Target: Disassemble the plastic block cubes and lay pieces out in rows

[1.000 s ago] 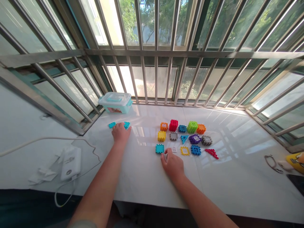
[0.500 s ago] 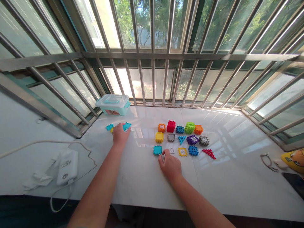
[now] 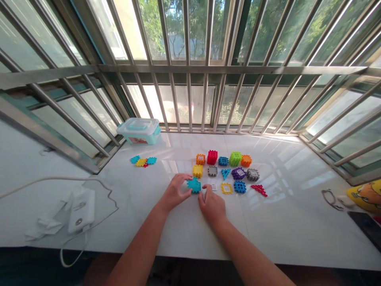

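My left hand (image 3: 175, 193) has its thumb and fingers around the left side of a teal square building tile (image 3: 194, 185), which sits slightly turned at the near left corner of the sorted pieces. My right hand (image 3: 213, 203) rests on the table just right of that tile, its thumb and index finger a little apart near the tile's edge; the other fingers curl under. Beside the right fingers lies a white tile (image 3: 213, 187), partly covered. Farther left, teal tiles (image 3: 151, 160) and a yellow tile (image 3: 141, 162) lie together with a bit of red.
Several stacks stand in rows, among them red (image 3: 212, 157), green (image 3: 235, 158) and purple (image 3: 238, 173). A lidded box (image 3: 139, 131) is by the window bars. A white power bank (image 3: 81, 210) with its cable lies left; a phone (image 3: 364, 228) lies right.
My left hand has let go of a teal tile by the yellow one and moved right to the teal tile near my right hand. The right hand has barely moved.
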The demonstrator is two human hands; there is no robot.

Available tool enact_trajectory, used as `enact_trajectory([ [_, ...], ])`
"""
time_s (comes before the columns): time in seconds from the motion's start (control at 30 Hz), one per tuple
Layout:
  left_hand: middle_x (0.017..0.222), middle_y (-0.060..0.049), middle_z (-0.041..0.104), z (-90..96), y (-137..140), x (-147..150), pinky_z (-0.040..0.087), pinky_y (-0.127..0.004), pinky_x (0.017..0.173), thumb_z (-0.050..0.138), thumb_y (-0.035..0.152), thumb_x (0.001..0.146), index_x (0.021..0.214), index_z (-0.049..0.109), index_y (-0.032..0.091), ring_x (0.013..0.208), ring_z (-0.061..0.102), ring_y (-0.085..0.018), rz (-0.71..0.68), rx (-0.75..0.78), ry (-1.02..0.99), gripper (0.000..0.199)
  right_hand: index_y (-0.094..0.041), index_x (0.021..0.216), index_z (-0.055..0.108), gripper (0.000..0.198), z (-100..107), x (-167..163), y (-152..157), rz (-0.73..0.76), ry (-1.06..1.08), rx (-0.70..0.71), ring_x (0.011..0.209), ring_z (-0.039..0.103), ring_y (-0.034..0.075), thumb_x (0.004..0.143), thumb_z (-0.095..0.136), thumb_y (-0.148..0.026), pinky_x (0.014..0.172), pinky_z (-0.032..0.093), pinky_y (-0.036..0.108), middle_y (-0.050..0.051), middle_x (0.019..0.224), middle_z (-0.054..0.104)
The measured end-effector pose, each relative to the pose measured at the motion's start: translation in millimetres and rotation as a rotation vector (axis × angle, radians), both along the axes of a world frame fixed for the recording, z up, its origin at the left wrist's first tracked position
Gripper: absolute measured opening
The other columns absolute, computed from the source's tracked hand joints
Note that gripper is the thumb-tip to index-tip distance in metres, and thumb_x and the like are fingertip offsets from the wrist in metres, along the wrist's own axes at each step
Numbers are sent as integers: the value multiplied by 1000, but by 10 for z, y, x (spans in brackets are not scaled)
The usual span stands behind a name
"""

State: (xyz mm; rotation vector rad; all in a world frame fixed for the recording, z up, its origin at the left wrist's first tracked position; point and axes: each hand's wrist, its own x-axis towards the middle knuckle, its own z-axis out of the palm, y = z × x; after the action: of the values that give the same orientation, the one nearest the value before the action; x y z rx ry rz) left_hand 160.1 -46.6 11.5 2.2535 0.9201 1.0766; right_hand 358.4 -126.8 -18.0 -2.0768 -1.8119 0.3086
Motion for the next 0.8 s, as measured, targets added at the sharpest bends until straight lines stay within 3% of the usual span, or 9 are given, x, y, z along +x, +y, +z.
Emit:
enact_trajectory([
  [0.17,132,-7,72,-87,-73,46,53,-51,113,75,15,85,125,65,29,128,64,-28,-8,-20,-12,44,-24,139,55,37,-16,20,-5,-22,62,41,67,69,19,108,50,-43,60,25,29,-1,76,73],
  [0.37,131,-6,73,-57,-80,61,53,-50,113,76,12,83,125,65,29,129,64,-27,-23,-16,-25,47,-23,138,62,47,-41,56,-31,48,204,142,63,65,15,103,59,-54,60,28,26,-5,71,66],
  [0.8,131,-7,72,-77,-90,36,54,-50,111,77,13,83,119,65,28,127,65,-26,-72,-91,-74,41,-24,139,67,47,-106,100,-18,81,264,167,61,62,15,101,64,-51,61,33,26,-4,70,65],
])
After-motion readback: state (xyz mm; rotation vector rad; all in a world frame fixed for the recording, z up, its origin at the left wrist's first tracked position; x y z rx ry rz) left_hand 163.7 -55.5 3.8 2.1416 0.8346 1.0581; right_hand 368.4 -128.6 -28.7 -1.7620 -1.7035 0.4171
